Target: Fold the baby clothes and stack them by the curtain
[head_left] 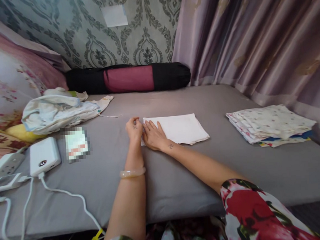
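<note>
A white folded cloth (182,127) lies flat on the grey sheet, slightly right of the middle. My right hand (154,135) rests flat on its left end, fingers stretched out and pointing up and to the left. My left hand (135,129) is closed, with curled fingers, just beside the cloth's left edge. Whatever is inside those fingers, if anything, is hidden. A pale bangle (132,172) circles my left forearm.
A stack of folded patterned cloths (270,125) sits at the right. Crumpled baby clothes (57,109), a white power bank (44,156) with cables and a power strip (9,165) are on the left. Along the wall lies a black and maroon roll bag (128,78).
</note>
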`<state>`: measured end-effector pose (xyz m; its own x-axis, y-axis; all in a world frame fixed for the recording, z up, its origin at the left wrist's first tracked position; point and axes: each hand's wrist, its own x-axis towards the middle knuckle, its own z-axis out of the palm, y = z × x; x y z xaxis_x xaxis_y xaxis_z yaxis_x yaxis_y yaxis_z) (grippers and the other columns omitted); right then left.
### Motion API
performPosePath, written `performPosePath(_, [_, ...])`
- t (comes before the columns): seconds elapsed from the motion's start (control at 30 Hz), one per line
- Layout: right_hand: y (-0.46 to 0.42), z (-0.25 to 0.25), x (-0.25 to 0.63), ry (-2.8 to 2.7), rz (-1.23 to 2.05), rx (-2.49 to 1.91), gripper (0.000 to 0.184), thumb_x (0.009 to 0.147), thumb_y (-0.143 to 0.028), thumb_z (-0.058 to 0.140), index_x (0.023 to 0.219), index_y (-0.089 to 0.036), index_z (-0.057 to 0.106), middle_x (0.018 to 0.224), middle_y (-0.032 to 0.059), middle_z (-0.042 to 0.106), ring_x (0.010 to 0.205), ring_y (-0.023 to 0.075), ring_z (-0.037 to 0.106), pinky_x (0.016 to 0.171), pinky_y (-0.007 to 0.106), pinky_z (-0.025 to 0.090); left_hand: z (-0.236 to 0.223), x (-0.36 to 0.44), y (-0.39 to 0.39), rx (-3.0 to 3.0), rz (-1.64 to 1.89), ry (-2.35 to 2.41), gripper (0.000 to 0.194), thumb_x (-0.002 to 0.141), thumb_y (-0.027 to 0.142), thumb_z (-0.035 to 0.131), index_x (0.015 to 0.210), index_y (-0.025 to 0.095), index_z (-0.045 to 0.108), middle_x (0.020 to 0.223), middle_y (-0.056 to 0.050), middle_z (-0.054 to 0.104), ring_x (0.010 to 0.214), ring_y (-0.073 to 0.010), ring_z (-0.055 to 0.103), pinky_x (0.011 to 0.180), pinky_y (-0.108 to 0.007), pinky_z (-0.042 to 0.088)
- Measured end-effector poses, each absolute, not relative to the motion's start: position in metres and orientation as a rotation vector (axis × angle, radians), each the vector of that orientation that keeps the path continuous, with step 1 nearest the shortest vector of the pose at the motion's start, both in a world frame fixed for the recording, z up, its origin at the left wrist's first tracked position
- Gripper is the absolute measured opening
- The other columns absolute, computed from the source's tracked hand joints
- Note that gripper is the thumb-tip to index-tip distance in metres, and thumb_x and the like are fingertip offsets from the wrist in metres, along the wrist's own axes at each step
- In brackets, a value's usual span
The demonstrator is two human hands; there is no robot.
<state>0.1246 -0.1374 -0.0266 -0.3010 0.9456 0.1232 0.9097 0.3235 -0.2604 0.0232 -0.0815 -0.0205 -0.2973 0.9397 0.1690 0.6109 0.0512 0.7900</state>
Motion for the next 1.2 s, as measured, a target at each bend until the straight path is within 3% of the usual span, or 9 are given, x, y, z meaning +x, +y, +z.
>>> performPosePath(0.7, [-0.144,-0.029,0.184,-2.255,0.173,-1.816,0.058,0.098,-0.036,0.021,0.149,-0.01,0.031,0.157,0.0105,0.026,0.145,0.0245,0.018,0.117,0.051,0.008,-0.028,0.057,-0.09,2.106,0.963,1.793,0.033,0.087,0.016,0.04,0.105,0.016,0.068,0.107,-0.012,0.071,0.102,-0.0229,0.065,0.093,-0.035,0.046])
performPosePath(0.97, [-0.145,-0.012,0.208,-2.223,0.303,-1.81,0.059,0.098,-0.035,0.019,0.15,-0.009,0.028,0.158,0.0107,0.023,0.146,0.0231,0.016,0.117,0.049,0.009,-0.028,0.072,-0.099,2.26,0.856,1.706,0.034,0.088,0.013,0.04,0.11,0.015,0.065,0.114,-0.013,0.068,0.112,-0.0246,0.061,0.101,-0.04,0.042])
performPosePath(1.2, [-0.151,-0.016,0.24,-2.243,0.189,-1.931,0.057,0.099,-0.037,0.022,0.15,-0.013,0.03,0.157,0.0104,0.024,0.146,0.0256,0.016,0.117,0.052,0.007,-0.033,0.081,-0.107,2.373,0.684,1.549,0.034,0.092,0.021,0.042,0.122,0.016,0.056,0.13,-0.014,0.06,0.132,-0.0264,0.045,0.11,-0.046,0.032])
